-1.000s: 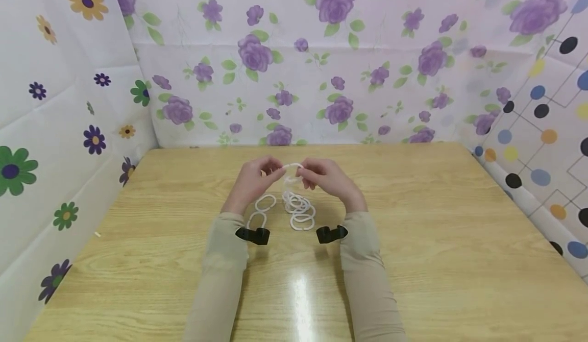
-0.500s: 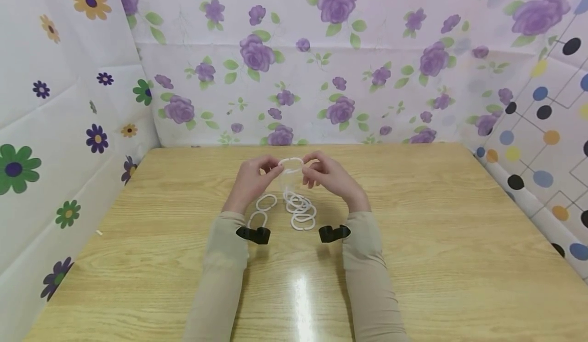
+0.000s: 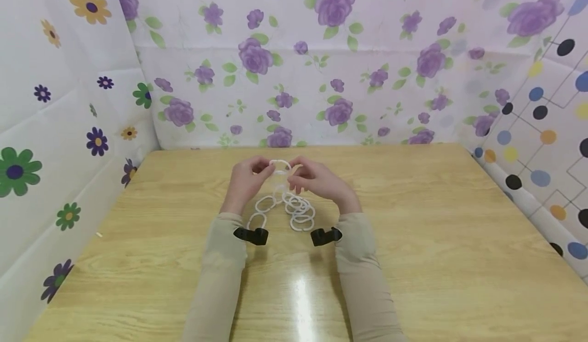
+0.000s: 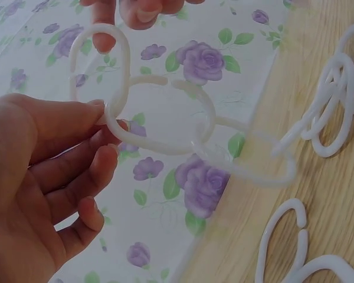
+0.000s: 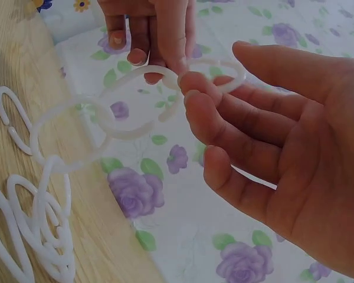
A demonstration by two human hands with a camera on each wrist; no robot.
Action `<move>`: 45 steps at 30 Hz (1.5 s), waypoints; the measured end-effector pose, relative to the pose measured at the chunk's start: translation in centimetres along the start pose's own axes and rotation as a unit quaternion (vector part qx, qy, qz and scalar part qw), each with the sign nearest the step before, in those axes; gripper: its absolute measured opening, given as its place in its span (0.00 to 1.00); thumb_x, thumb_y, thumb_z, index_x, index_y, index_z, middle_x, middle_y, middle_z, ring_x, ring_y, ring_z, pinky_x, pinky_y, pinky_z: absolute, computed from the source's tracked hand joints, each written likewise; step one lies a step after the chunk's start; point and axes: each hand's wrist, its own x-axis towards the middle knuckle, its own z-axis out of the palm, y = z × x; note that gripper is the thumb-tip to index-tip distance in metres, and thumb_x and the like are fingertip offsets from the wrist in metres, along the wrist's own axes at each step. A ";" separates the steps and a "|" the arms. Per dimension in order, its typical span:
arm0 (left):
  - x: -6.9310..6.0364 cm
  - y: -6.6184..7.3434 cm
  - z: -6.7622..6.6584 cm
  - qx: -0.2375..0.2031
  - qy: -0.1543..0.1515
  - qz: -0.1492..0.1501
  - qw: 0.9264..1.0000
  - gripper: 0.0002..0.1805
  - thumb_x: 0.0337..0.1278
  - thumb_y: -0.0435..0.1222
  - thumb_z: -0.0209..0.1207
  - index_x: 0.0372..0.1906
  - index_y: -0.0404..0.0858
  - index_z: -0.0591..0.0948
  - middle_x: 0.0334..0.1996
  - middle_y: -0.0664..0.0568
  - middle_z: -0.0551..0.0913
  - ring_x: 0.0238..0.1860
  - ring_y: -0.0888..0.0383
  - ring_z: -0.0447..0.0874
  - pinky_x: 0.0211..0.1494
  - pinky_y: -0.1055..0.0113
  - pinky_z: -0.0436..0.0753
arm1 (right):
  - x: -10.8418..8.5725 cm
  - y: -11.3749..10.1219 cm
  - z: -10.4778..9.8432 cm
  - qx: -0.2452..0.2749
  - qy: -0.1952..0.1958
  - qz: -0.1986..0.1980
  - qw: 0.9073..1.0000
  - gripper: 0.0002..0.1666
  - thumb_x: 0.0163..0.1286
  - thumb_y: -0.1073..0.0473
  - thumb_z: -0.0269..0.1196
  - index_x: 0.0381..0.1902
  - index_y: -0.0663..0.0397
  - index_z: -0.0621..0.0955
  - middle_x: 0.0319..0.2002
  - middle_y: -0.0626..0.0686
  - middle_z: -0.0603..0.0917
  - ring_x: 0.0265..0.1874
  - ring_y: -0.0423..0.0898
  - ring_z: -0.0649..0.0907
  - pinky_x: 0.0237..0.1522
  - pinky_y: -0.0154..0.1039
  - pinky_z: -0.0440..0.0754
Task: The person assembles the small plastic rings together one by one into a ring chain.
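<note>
Between thumb and fingers my left hand [image 3: 248, 181] pinches a white chain of oval plastic links, at the spot where the end link [image 4: 125, 65] meets the following one. From there, more links [image 4: 209, 112] hang down toward the table. My right hand [image 3: 319, 179] is just right of the end link, its thumb apart from its bent fingers. In the right wrist view the end link [image 5: 241, 73] passes close by the right index finger; whether they touch I cannot tell. The chain's lower part lies in a heap [image 3: 300, 206] of white links on the table.
Two more links [image 3: 257, 221] lie by my left wrist, one beyond the other. The wooden table [image 3: 436, 229] extends to both sides. Flowered cloth [image 3: 294, 76] hangs behind it, with patterned cloths at left and right. A small white scrap [image 3: 98, 235] is near the left edge.
Both hands have shifted left, taking the raised end of the chain along. My right hand pinched the link a second ago; now its thumb and fingers are apart.
</note>
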 end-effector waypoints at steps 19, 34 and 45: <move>0.0 -0.5 -0.9 0.037 -0.079 0.009 0.996 0.10 0.63 0.40 0.60 0.39 0.37 0.84 0.35 0.45 0.87 0.40 0.50 0.84 0.45 0.59 0.79 | 2.3 -0.7 4.9 -0.183 -0.249 -0.004 0.951 0.15 0.71 0.57 0.57 0.51 0.58 0.80 0.46 0.54 0.84 0.46 0.47 0.83 0.51 0.37 0.79; -0.2 0.4 -0.9 0.040 -0.087 0.015 0.995 0.11 0.64 0.42 0.59 0.41 0.39 0.84 0.38 0.46 0.87 0.41 0.51 0.82 0.49 0.56 0.79 | 3.4 0.1 8.9 -0.335 -0.196 -0.049 0.920 0.23 0.58 0.59 0.68 0.53 0.48 0.80 0.52 0.52 0.80 0.54 0.50 0.77 0.60 0.41 0.71; -0.3 0.3 -0.9 0.046 -0.089 0.022 0.995 0.10 0.64 0.41 0.60 0.40 0.38 0.84 0.36 0.45 0.87 0.39 0.51 0.82 0.44 0.58 0.79 | 3.2 1.2 7.7 -0.268 -0.182 0.010 0.946 0.13 0.55 0.59 0.72 0.34 0.52 0.78 0.32 0.45 0.76 0.33 0.39 0.73 0.38 0.30 0.71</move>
